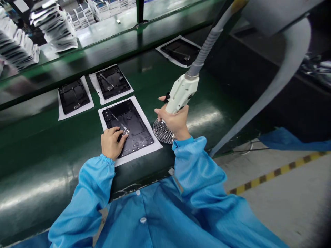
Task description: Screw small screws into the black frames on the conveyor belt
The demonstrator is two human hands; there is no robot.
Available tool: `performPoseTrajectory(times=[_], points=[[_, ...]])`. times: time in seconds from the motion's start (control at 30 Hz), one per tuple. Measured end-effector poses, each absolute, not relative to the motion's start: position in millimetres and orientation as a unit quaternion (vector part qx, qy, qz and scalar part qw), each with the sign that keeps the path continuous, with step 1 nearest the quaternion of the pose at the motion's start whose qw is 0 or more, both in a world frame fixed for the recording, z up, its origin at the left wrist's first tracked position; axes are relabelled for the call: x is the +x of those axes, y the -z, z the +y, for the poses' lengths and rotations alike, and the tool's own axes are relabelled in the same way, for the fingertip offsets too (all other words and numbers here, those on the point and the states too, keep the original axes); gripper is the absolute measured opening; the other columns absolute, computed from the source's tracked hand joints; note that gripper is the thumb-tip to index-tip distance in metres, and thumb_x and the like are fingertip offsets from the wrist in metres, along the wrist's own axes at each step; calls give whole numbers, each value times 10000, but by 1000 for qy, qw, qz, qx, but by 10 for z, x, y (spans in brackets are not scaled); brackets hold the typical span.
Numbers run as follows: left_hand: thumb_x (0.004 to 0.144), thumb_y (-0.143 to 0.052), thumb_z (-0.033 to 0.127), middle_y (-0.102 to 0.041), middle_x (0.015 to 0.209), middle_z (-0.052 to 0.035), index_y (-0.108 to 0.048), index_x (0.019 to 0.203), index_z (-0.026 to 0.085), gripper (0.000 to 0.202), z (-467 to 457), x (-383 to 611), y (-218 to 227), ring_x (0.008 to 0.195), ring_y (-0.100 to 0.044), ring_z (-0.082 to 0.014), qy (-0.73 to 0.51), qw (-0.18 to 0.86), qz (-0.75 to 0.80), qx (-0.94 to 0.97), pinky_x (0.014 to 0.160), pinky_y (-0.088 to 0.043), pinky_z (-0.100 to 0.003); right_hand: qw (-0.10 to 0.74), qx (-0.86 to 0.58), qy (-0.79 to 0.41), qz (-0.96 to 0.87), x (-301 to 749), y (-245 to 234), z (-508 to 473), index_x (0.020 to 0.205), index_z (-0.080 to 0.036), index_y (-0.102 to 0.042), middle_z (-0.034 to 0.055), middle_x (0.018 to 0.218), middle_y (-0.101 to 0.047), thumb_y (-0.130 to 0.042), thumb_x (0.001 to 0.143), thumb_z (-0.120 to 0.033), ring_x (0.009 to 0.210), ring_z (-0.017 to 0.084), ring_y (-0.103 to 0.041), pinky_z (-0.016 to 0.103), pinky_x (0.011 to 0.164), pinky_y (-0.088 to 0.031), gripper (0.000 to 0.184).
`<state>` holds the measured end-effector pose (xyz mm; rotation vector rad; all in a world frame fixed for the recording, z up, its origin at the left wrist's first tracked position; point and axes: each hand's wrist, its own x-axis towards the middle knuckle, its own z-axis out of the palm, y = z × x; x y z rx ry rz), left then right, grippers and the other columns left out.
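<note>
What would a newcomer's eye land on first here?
Probably the white tool on its grey hose, gripped by the right hand over a round perforated dish. Next, the black panel on white paper on the green belt, left hand resting on it.

No text, label, brand or number can be read anywhere in this view, and the only sign-like marking is the yellow-and-black hazard stripe on the floor, though small print on the dark panels may simply be too blurred to show.
</note>
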<state>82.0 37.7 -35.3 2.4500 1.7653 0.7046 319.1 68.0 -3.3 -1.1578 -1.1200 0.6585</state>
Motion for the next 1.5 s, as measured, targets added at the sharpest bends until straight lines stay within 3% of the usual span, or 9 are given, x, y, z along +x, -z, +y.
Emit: performPoseTrajectory(times=[0.3,0.43,0.6,0.77,0.87,0.97,1.1,1.27,1.5], points=[[879,-615,397,-669,1128,-82,-722,927,203,227,344,1216,278,1148,-553,-277,-259,62,502,823,979,-418,-477,659,-482,-305,-491,3184,-9,667,863,-220,-621,-89,442,-544,-680,658,-168,373,122,-501,310,481,-483,220],[879,-606,404,-606,1270,-92,-707,1012,209,257,343,1750,284,1261,-469,-304,-243,108,470,841,1039,-374,-521,661,-458,-332,-493,3184,-49,607,893,-230,-605,-96,450,-536,-700,658,-192,369,117,-493,294,451,-459,257],[895,-580,279,-567,1335,-68,-725,946,226,163,340,2078,310,1326,-410,-301,-209,162,484,834,1074,-340,-554,651,-440,-348,-512,3244,-105,501,930,-233,-601,-83,478,-549,-733,685,-285,383,119,-503,292,439,-455,283],[874,-620,388,-564,1350,-50,-743,844,236,198,298,2034,293,1345,-395,-304,-203,181,485,831,1101,-305,-559,647,-464,-322,-513,3330,-55,535,905,-230,-606,-94,466,-539,-710,697,-262,388,112,-502,300,476,-488,235],[895,-587,386,-564,1354,-55,-747,899,247,212,257,1962,287,1347,-394,-303,-211,171,472,839,1093,-321,-554,648,-464,-322,-511,3329,12,595,909,-223,-611,-101,460,-537,-698,687,-213,387,108,-501,298,490,-497,238],[918,-552,321,-598,1307,-79,-741,948,224,215,242,1786,277,1301,-450,-283,-251,141,454,843,1060,-383,-501,645,-467,-318,-514,3304,44,626,904,-217,-621,-97,464,-550,-690,679,-181,385,108,-505,294,493,-495,238],[901,-557,277,-677,1142,-88,-739,925,191,203,311,1361,245,1078,-591,-241,-294,91,491,815,941,-479,-418,643,-464,-318,-519,3293,30,625,868,-216,-630,-92,459,-560,-693,665,-159,387,112,-510,298,499,-502,220],[873,-600,381,-698,961,-69,-737,886,184,240,409,904,245,917,-623,-223,-273,58,585,762,835,-502,-370,634,-469,-316,-527,3314,34,623,838,-214,-622,-89,468,-560,-702,660,-149,400,112,-511,312,530,-521,205],[839,-634,475,-671,944,-63,-738,907,195,306,387,871,275,898,-612,-231,-203,45,607,767,768,-478,-352,633,-465,-317,-532,3309,65,623,845,-216,-615,-91,470,-556,-704,670,-141,379,110,-506,290,466,-488,210]])
